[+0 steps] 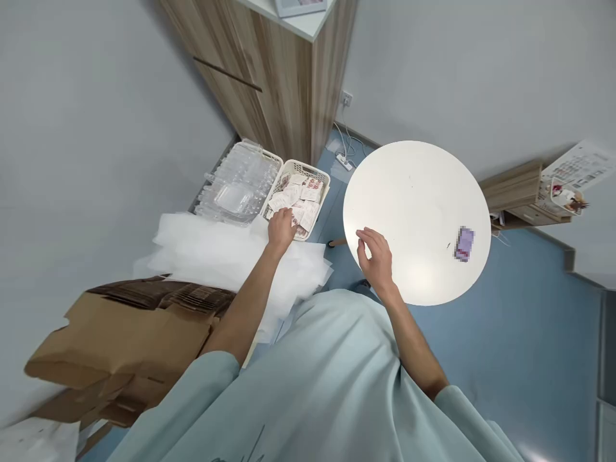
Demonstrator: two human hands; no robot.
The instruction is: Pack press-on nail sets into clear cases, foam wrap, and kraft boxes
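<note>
My left hand is at the near-left rim of a white plastic basket, its fingers bent down over the packets and the thumb apart. Inside the basket lie several small white packets with red print. Whether the fingertips touch a packet is hard to see, and I make out nothing held in them. My right hand hovers by the near-left edge of a round white table. Its fingers are curved, a gap shows between thumb and fingers, and nothing is in it.
Clear plastic clamshell boxes fill another basket on the left. White foam sheets and flattened cardboard boxes are stacked nearer me. A blurred purple item lies on the table. A wooden cabinet and a power strip stand beyond.
</note>
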